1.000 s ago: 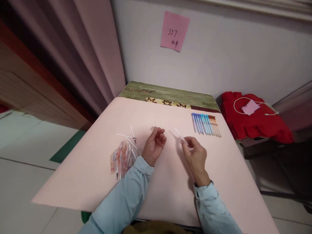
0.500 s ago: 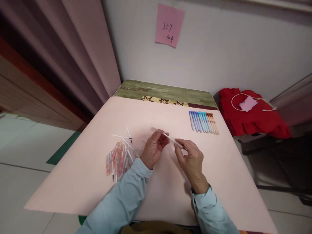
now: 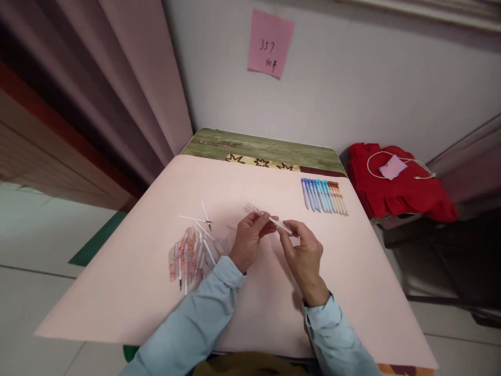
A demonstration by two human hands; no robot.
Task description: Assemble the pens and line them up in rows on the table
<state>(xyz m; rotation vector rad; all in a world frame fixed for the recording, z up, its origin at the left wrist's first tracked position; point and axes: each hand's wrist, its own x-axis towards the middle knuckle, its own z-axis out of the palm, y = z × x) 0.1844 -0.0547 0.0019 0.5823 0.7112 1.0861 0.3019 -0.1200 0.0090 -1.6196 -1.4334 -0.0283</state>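
Note:
Over the middle of the table my left hand (image 3: 253, 232) is closed on a clear pen barrel (image 3: 252, 208), whose far end sticks out to the upper left. A thin white pen refill (image 3: 275, 222) runs from those fingers toward my right hand (image 3: 302, 245). Thumb and fingers of the right hand pinch a slender see-through pen part at the refill's other end; the fingers partly hide it. To the left lies a heap of clear, pink-printed pen barrels (image 3: 188, 250). Several loose white refills (image 3: 190, 217) with dark tips lie beside and among them.
Assembled pens (image 3: 324, 196) in purple, blue and brown lie in a neat row at the far right of the pink-covered table (image 3: 156, 308). Beyond the right edge, a red cloth (image 3: 407, 196) carries a white cable and pink paper. A wall stands behind, a curtain at left.
My left hand has shifted slightly right, toward the right hand. Less of the white refill shows between the hands, and more of the clear barrel's far end is visible.

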